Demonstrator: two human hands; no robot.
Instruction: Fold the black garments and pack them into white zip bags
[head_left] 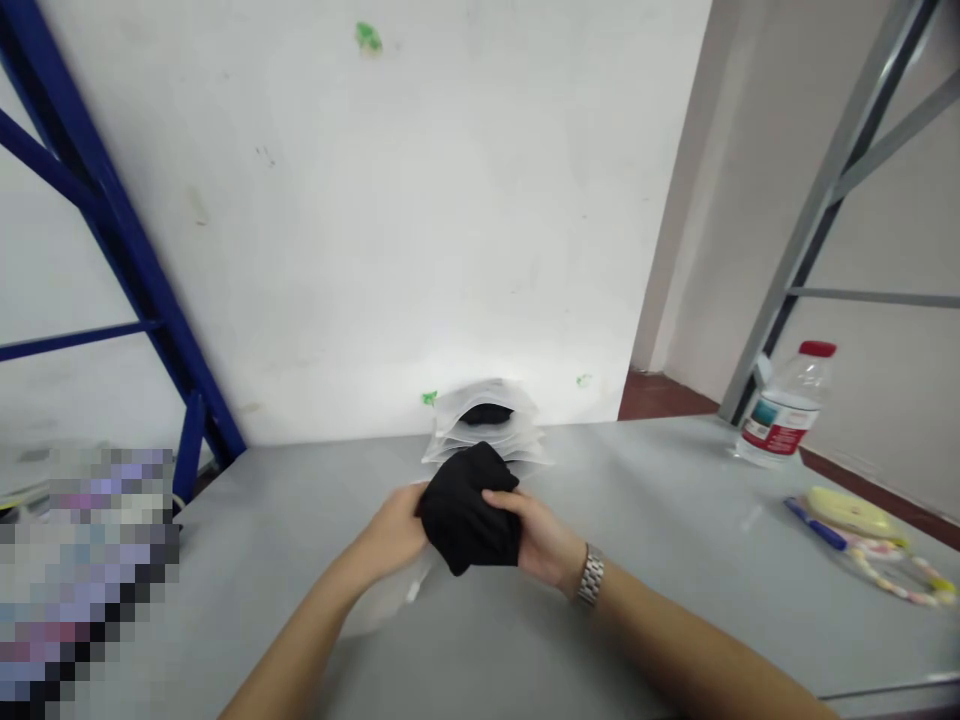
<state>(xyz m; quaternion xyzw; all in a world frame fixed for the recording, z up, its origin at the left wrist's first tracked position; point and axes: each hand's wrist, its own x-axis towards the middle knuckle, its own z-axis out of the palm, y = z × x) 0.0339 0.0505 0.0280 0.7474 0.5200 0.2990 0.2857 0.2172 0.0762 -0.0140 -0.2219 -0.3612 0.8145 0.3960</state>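
A folded black cloth (471, 515) is held up over the grey table, between both of my hands. My left hand (397, 530) grips its left side, with most of the fingers hidden behind the fabric. On the opposite side my right hand (549, 540), with a metal watch on the wrist, is closed on the cloth, thumb on top. Under my left forearm and hand lies a frosted clear plastic bag (386, 600), partly covered. Just beyond the cloth, a stack of frosted plastic bags (491, 395) with black contents rests against the white wall.
On the right of the grey table (645, 500) stand a water bottle (784, 410) with a red cap, a blue pen (816, 523), a yellow case (855, 512) and a beaded loop (892, 585). A blue metal frame (142, 260) rises at left, near a pixelated area.
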